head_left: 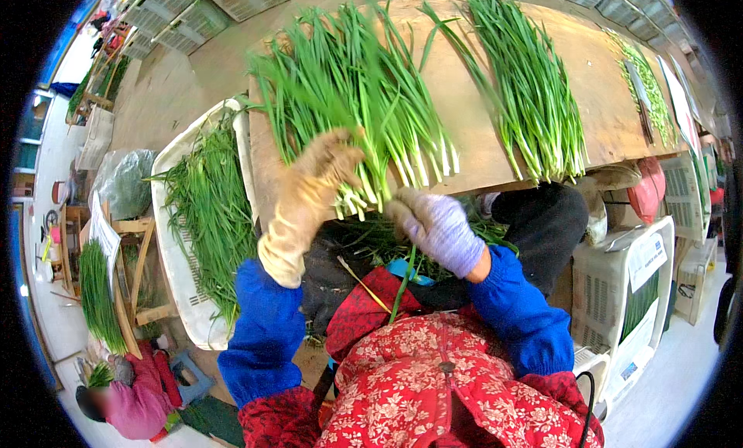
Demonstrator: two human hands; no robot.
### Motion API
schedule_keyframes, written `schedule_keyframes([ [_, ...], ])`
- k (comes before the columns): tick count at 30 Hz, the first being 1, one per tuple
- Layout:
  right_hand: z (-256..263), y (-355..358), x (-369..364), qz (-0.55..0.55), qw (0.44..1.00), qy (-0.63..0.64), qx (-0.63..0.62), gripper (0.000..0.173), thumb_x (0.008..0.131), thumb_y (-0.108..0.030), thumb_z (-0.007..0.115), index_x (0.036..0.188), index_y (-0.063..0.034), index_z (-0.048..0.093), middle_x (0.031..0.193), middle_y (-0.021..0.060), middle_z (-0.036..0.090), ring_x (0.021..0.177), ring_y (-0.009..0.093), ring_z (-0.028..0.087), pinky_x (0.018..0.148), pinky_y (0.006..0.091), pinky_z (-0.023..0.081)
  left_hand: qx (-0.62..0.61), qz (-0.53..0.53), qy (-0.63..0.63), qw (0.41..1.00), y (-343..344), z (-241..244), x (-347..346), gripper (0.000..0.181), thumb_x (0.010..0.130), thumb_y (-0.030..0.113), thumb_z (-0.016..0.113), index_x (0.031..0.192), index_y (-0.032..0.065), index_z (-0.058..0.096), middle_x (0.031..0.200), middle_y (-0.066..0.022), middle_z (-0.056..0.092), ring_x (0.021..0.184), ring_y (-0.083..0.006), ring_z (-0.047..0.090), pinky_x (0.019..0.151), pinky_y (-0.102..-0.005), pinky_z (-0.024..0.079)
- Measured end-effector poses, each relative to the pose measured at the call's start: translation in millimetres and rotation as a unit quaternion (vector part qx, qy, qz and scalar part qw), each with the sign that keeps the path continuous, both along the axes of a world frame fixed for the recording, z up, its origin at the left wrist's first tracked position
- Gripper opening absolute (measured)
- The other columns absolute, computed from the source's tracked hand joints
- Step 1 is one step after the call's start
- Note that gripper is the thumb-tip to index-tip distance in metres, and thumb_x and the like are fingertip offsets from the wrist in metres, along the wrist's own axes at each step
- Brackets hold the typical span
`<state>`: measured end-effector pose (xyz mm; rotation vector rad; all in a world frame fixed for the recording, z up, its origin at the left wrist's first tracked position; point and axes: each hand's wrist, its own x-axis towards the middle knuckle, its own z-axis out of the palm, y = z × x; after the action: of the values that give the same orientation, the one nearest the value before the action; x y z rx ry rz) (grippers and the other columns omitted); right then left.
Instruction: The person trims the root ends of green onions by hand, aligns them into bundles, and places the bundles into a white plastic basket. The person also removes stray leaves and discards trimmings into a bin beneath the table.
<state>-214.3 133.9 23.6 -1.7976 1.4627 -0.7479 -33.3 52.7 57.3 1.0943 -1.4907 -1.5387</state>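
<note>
My left hand (328,169), in a tan glove, is blurred over the white stem ends of green garlic chives (348,71) spread on a wooden table (458,105). What lies between its fingers is hard to make out. My right hand (435,230), in a whitish-purple knit glove, is closed at the table's near edge beside the stem ends of some blurred stalks. Its fingertips are partly hidden, so a hold on the stalks cannot be told. To the right, a second pile of chives (534,94) lies on the table, stem ends toward me. Loose leaves lie below my hands, around my lap.
At left stands a white plastic crate (168,198) filled with green leaves. A knife-like metal blade (638,88) lies by cut pieces at the table's right end. White crates (592,285) stand at right. A co-worker in pink (139,401) sits at lower left.
</note>
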Motion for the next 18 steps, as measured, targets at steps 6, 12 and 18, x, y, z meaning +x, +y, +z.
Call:
schedule_keyframes([
  [6, -26.5, -12.3, -20.4, 0.005, 0.98, 0.197, 0.029, 0.037, 0.091, -0.043, 0.049, 0.081, -0.0085, 0.061, 0.068, 0.0186, 0.062, 0.065, 0.038, 0.062, 0.056, 0.0483, 0.047, -0.322, -0.079, -0.318, 0.888, -8.6, -36.5, 33.5, 0.042, 0.077, 0.003, 0.06, 0.118, 0.0134, 0.058, 0.11, -0.0024, 0.061, 0.088, -0.0216, 0.064, 0.073, -0.031, 0.051],
  [12, -16.5, 2.8, -32.9, 0.005, 0.995, 0.09, 0.047, 0.03, 0.089, -0.037, 0.056, 0.089, -0.0078, 0.063, 0.073, 0.0166, 0.063, 0.071, 0.035, 0.063, 0.061, 0.0441, 0.048, -0.346, -0.194, -0.398, 0.827, -15.0, -46.4, 42.9, 0.041, 0.076, -0.006, 0.054, 0.11, 0.0152, 0.062, 0.114, -0.0071, 0.058, 0.101, -0.0269, 0.06, 0.081, -0.0311, 0.05],
  [18, -1.4, -15.9, 13.8, 0.064, 0.987, 0.106, -0.102, 0.025, 0.082, -0.024, 0.064, 0.104, -0.0127, 0.059, 0.086, 0.0123, 0.059, 0.074, 0.032, 0.061, 0.064, 0.0428, 0.048, -0.384, -0.119, -0.278, 0.872, -24.9, -42.6, 51.7, 0.05, 0.074, 0.008, 0.065, 0.123, 0.0145, 0.055, 0.128, -0.0096, 0.053, 0.121, -0.0286, 0.05, 0.098, -0.0352, 0.042],
])
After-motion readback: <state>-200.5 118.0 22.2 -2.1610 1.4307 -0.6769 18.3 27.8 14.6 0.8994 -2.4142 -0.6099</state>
